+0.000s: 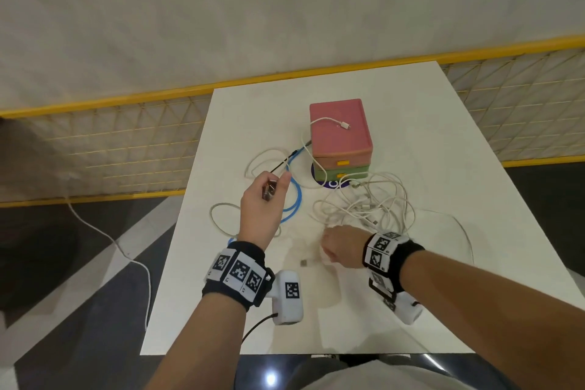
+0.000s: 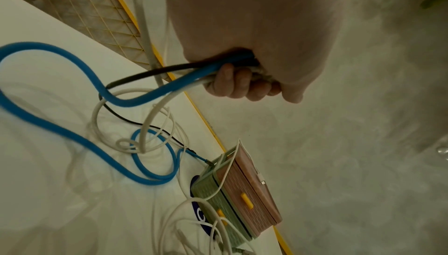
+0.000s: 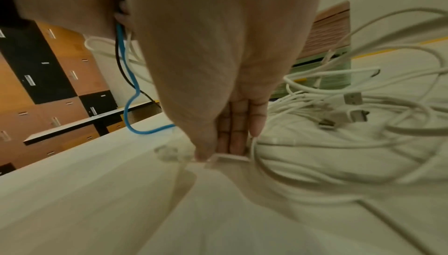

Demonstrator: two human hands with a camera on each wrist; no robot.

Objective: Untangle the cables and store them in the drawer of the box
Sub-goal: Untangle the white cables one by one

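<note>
My left hand (image 1: 264, 199) is raised above the table and grips a bundle of a blue cable (image 2: 60, 131), a black cable (image 2: 150, 73) and a white cable (image 2: 155, 111), which trail down to the table. My right hand (image 1: 340, 247) is low at the table and pinches a white cable (image 3: 230, 157) at the near edge of a tangled white pile (image 1: 367, 206). The box (image 1: 340, 136), pink over green with yellow drawer handles, stands beyond with both drawers closed. A white cable end (image 1: 343, 124) lies on its lid.
The white table (image 1: 411, 310) ends near me and on the left. A loose USB plug (image 1: 304, 262) lies by my right hand. A yellow mesh fence (image 1: 110, 142) runs behind the table. Another white cable (image 1: 126, 253) lies on the floor at left.
</note>
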